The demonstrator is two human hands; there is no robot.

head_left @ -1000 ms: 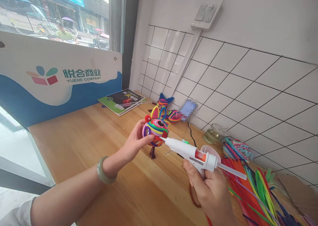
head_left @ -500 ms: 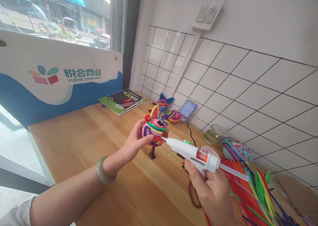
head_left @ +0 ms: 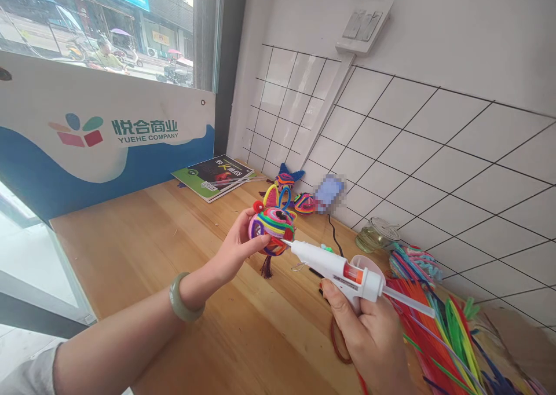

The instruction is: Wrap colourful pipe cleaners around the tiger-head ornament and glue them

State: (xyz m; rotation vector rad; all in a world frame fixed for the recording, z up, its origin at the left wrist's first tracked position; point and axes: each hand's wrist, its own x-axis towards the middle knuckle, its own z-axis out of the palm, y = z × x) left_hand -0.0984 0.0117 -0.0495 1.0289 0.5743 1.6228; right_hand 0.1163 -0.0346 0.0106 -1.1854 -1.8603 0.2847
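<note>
My left hand (head_left: 237,244) is closed round a ball-shaped pipe-cleaner ornament (head_left: 273,226) in many colours, held above the table. Yellow and blue loops stand up from its top, a red pompom sits at its left, and a dark tassel hangs below. In my right hand (head_left: 369,331) is a white hot glue gun (head_left: 330,264), gripped by its handle. Its metal nozzle points left and meets the ornament's lower right side; whether glue is coming out is too small to tell. A clear glue stick (head_left: 410,301) sticks out of the gun's rear.
Two similar ornaments, one with a blue tail (head_left: 286,178) and one striped (head_left: 304,203), lie by the tiled wall near a blurred phone (head_left: 329,193). Booklets (head_left: 212,178) lie at the back left. A glass jar (head_left: 377,234) and many pipe cleaners (head_left: 428,325) line the right side.
Both hands, the ornament and the glue gun hold nearly the same position. Outside the window, a person has shifted slightly.
</note>
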